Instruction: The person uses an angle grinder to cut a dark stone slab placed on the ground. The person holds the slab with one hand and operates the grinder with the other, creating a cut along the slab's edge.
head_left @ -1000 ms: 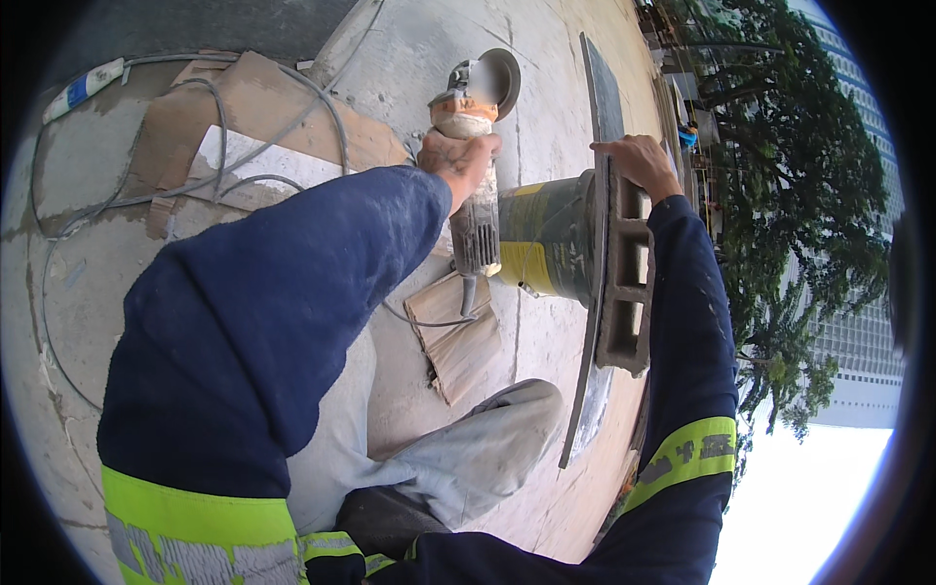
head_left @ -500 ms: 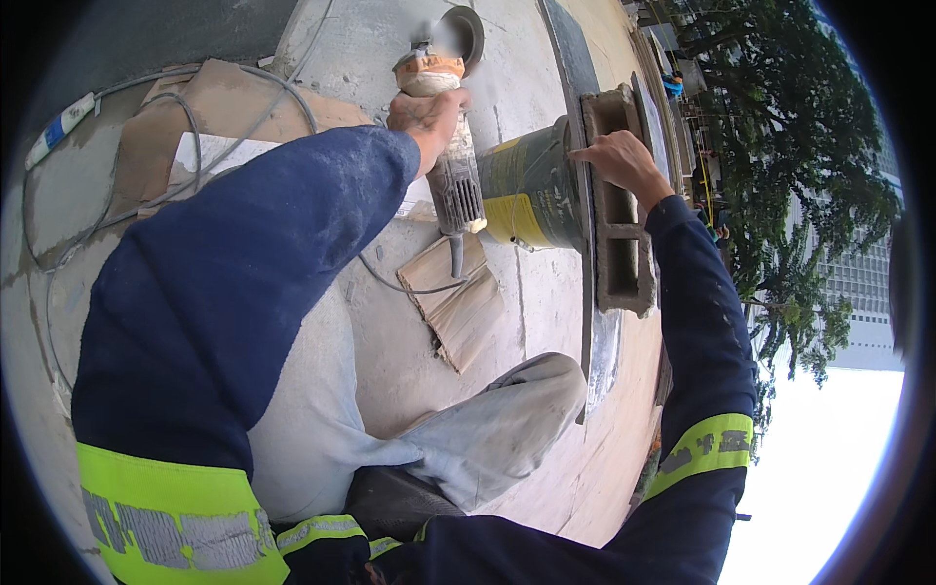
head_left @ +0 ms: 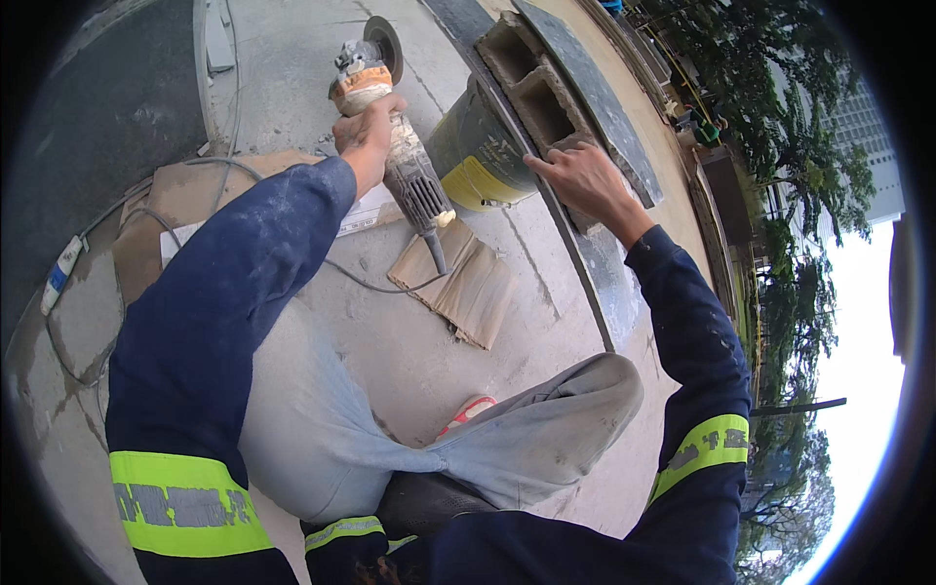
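My left hand (head_left: 367, 134) holds an angle grinder (head_left: 414, 179) by its body, its disc (head_left: 386, 46) up at the far end. Right of it stands a grey-green bucket (head_left: 458, 156) with a yellow label. A long grey board (head_left: 604, 288) lies across the bucket's top, with a hollow concrete block (head_left: 538, 102) and a dark slab (head_left: 624, 146) above. My right hand (head_left: 580, 185) is closed over the board's near edge beside the block, index finger partly extended. A folded brown paper piece (head_left: 453, 288) lies under the grinder's cable.
Cardboard (head_left: 156, 200) and grey cables lie at the left, with a white-and-blue item (head_left: 62, 275). My bent legs (head_left: 526, 419) are below. Trees (head_left: 721, 58), buildings and stacked dark material show along the right; small figures are indistinct near the top right.
The grinder in my left hand has moved up and left in view. The board, block and bucket now appear higher and more tilted as the view has turned. My right hand has shifted left along with them.
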